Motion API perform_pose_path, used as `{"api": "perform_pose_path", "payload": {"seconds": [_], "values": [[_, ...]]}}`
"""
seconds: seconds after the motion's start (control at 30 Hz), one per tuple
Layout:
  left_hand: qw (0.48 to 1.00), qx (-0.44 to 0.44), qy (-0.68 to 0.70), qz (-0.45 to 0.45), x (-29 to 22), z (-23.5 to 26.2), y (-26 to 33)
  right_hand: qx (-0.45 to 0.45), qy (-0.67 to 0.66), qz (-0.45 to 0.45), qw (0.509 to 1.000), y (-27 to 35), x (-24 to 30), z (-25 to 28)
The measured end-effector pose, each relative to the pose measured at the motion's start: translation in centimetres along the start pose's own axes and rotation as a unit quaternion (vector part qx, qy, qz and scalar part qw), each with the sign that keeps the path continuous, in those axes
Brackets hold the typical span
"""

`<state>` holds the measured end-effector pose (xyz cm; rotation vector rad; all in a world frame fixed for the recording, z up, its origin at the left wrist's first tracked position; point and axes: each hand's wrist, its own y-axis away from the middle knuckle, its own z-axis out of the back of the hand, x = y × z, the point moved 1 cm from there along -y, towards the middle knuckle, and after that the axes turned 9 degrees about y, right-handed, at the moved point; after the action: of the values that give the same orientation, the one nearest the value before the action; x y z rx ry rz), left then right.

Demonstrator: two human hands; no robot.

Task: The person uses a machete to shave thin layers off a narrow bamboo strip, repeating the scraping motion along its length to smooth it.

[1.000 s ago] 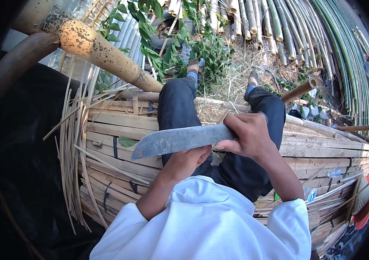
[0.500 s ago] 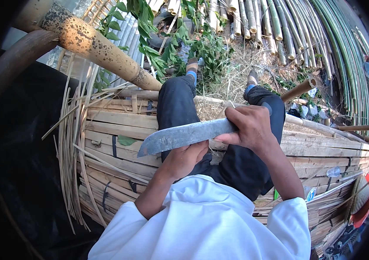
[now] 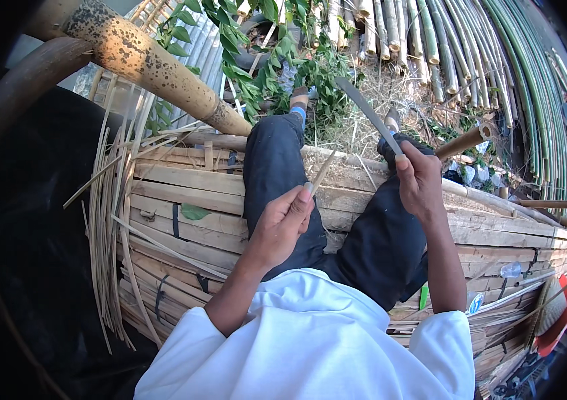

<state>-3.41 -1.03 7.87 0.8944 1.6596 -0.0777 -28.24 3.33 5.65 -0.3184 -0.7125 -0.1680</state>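
Observation:
My right hand (image 3: 419, 179) is closed round the grip of a machete (image 3: 369, 115). The grey blade points up and forward, away from my lap, and its edge is turned so that it looks narrow. In my left hand (image 3: 282, 230) a short, pale bamboo strip (image 3: 323, 171) is pinched between thumb and fingers, its thin end sticking up above the thumb. The strip's lower part is hidden in the fist. Both hands are over my thighs, with a gap between the blade and the strip.
I sit on stacked bamboo slats (image 3: 190, 193). Thin split strips (image 3: 107, 240) lie at the left, beside a thick bamboo pole (image 3: 143, 57). Leafy branches (image 3: 257, 67) and bamboo poles (image 3: 453, 53) are ahead. A plastic cup (image 3: 511, 269) and hat (image 3: 559, 313) lie at right.
The machete has swung from lying across my lap above the left hand to pointing forward on the right. My left hand has turned up, bringing the bamboo strip into sight.

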Motion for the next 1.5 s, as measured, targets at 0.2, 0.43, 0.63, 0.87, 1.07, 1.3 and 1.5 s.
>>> {"api": "perform_pose_path", "payload": {"seconds": [0.2,0.43,0.63,0.87,1.07,1.3,1.5], "values": [[0.999,-0.004,-0.015,-0.039,1.0,-0.4,-0.1,0.029,0.112,0.138,0.984,0.9,5.3,-1.5],[0.994,-0.009,-0.058,-0.097,1.7,-0.7,0.5,0.044,0.150,0.163,0.974,1.0,6.7,-2.5],[0.973,-0.032,-0.184,-0.137,1.8,-0.1,0.6,0.033,0.174,0.170,0.969,0.9,6.3,-2.8],[0.991,0.033,-0.120,-0.048,0.9,-0.6,2.5,-0.010,0.209,-0.022,0.978,-2.4,0.7,-1.5],[0.976,-0.012,-0.191,-0.100,1.0,-0.6,0.5,0.009,0.027,0.054,0.998,-0.5,1.4,-1.0],[0.998,0.020,-0.051,-0.012,2.0,-0.3,1.0,0.018,0.114,0.207,0.972,0.9,5.6,-2.3],[0.979,-0.007,-0.186,-0.090,2.0,-0.3,1.1,0.023,0.158,0.222,0.962,0.6,5.0,-2.4]]}}
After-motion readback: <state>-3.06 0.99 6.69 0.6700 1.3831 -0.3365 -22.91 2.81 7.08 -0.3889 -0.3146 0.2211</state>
